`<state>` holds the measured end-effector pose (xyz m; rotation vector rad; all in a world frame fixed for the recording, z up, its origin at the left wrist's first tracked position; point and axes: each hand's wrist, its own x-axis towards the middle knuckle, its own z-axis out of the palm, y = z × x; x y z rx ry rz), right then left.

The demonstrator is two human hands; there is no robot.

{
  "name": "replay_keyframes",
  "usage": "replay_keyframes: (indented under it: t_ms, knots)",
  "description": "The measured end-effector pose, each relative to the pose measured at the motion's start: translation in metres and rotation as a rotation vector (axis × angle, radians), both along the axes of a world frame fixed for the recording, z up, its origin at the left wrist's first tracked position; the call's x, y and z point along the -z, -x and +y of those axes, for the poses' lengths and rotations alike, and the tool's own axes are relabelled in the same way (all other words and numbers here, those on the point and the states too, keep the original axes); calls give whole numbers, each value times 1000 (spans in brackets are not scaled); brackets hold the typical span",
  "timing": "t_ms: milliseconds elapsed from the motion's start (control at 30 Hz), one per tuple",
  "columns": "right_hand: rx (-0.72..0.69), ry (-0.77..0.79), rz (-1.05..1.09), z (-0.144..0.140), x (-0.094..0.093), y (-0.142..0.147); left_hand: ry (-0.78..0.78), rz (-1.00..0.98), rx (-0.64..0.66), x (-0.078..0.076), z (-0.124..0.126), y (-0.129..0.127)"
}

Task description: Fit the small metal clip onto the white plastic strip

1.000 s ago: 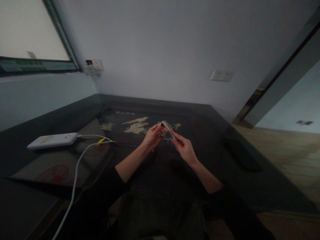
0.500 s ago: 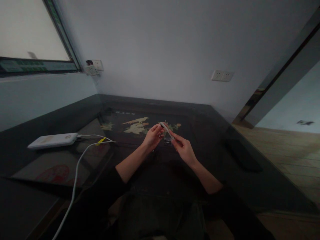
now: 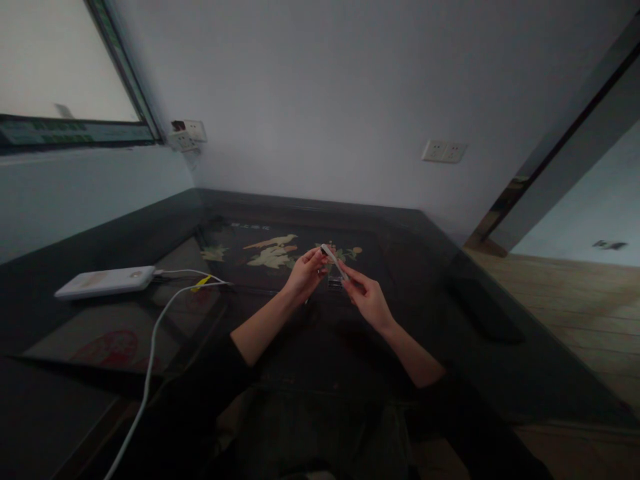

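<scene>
Both my hands are raised over the middle of a dark glass-topped table. My right hand pinches the lower end of a slim white stick-like object that slants up to the left. My left hand has its fingertips closed on the object's upper end, where a small dark part shows. Just below the hands a small clear item rests on the table; it is too dim to identify.
A white power bank lies at the left with a white cable running toward me. Inlaid bird and flower decoration shows under the glass. Wall sockets sit behind; a doorway and wooden floor lie right.
Nearly nothing differs; the white object and both hands have shifted very slightly down and left over the second.
</scene>
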<state>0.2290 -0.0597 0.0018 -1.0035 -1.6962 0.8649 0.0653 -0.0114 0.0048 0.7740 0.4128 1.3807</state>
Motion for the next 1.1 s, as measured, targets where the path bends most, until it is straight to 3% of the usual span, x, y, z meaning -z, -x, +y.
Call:
replay_keyframes:
  t_ms: [200, 667, 1100]
  knots:
    - [-60, 35, 34, -2, 1, 1, 53, -9, -21, 0, 1, -2]
    - [86, -87, -42, 5, -2, -4, 50, 23, -20, -2, -4, -1]
    - [-24, 9, -8, -3, -2, 2, 38, -8, 8, -2, -2, -1]
